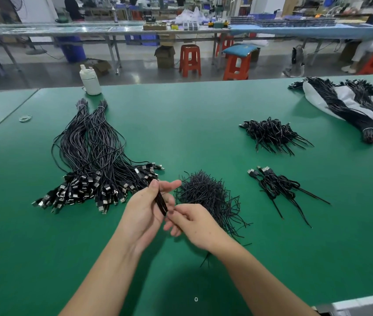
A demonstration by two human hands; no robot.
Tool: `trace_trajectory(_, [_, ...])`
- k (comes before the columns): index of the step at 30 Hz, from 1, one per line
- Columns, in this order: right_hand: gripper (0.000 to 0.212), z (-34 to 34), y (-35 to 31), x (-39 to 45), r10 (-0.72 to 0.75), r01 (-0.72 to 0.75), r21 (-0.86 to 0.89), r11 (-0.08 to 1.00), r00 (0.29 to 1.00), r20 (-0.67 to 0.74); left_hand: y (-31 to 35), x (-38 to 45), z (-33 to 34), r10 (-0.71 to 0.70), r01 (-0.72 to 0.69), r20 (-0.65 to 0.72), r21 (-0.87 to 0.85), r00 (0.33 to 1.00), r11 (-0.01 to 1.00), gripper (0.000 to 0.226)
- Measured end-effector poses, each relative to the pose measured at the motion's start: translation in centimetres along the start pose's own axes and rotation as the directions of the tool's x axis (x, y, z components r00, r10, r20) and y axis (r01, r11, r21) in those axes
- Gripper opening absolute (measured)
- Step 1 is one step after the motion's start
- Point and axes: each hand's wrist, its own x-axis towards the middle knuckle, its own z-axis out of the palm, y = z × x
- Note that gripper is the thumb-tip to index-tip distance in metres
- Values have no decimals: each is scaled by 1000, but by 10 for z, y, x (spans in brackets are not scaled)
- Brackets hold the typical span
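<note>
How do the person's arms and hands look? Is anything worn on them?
The left forearm and right forearm are bare; no sleeve shows. The left hand and right hand wear no gloves; no ring, watch or bracelet is visible.

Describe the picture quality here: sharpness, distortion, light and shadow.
Head view: the left hand, right hand and the coiled cable they hold are sharp; the far benches along the top are smeared by blur; wide-angle distortion bows the far edge of the green table; light is soft and even, no glare on the table, only a dim shadow beneath the forearms.
</note>
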Motion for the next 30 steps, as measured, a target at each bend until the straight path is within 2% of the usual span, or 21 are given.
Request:
trace_trajectory(2, [17,1,1,1,-28,24,176,984,1000,15,-1,-2,0,2,-2,23,24,1000,1000,42])
trace_trajectory(5, [40,3,3,1,-59,27,470,882,997,54,-5,-4,2,-3,2,69,22,998,1000,42])
trace_trajectory(8, [47,3,5,0,-54,51,497,866,999,-10,-4,-5,6,-21,15,119,51,993,999,41])
trace_trajectory(11, [43,0,7,-4,-55,83,420,904,995,-78,6,-7,2,-148,112,257,148,955,983,41])
trace_trajectory(14, [31,2,7,-9,-122,133,287,949,991,-59,16,-9,-2,-271,160,377,300,886,941,37])
trace_trajectory(20, [25,7,3,-14,-151,167,210,963,984,-90,16,-12,-2,-299,182,374,317,878,931,36])
trace_trajectory(23, [21,4,5,-18,-146,155,101,983,985,-89,22,-14,-8,-350,195,452,354,820,915,37])
trace_trajectory(25, [19,1,6,-21,-149,148,-18,989,979,-142,26,-15,-13,-368,156,488,421,792,893,39])
trace_trajectory(27, [20,-1,8,-23,-212,167,-241,956,961,-175,27,-19,-13,-374,116,453,501,809,858,40])
trace_trajectory(29, [21,-3,10,-24,-293,194,-436,879,940,-173,24,-23,-11,-328,53,329,629,886,775,38])
trace_trajectory(30, [19,-4,10,-24,-321,204,-475,856,930,-180,22,-24,-10,-259,-6,257,720,931,694,36])
